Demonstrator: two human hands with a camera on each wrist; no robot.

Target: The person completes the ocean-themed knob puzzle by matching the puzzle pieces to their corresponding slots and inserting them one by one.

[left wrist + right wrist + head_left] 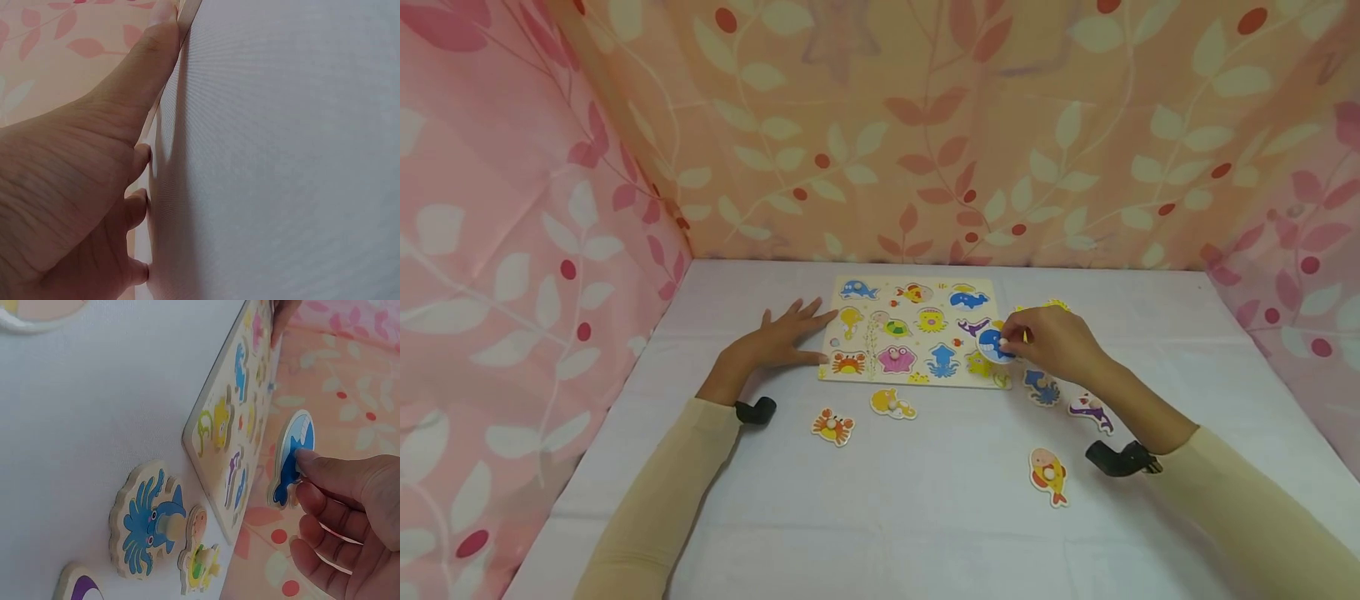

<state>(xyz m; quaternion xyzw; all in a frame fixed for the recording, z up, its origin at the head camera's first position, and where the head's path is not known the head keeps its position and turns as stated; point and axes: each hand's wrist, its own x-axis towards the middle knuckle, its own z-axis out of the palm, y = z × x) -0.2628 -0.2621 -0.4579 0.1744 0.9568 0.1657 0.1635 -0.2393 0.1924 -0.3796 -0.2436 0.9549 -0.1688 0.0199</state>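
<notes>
My right hand (1060, 340) pinches the knob of a blue whale puzzle piece (992, 343), raised over the right side of a wooden sea-animal puzzle board (910, 332). In the right wrist view the whale piece (294, 459) hangs between thumb and fingertips, apart from the board (206, 434). The left hand (786, 335) lies with fingers spread at the board's left edge, its thumb touching the near left corner. From the left wrist, this hand's thumb (147, 65) is straight along the board's edge. A pink shell piece (896, 359) with a knob sits in the board.
Loose knobbed pieces lie on the white cloth: an orange crab (832, 426), a yellow seahorse (892, 404), a red-and-yellow fish (1048, 476), a blue squid (1042, 387) and a purple-and-white piece (1092, 412). A turtle piece (199, 556) lies past the squid. Patterned curtains (925, 167) enclose the table.
</notes>
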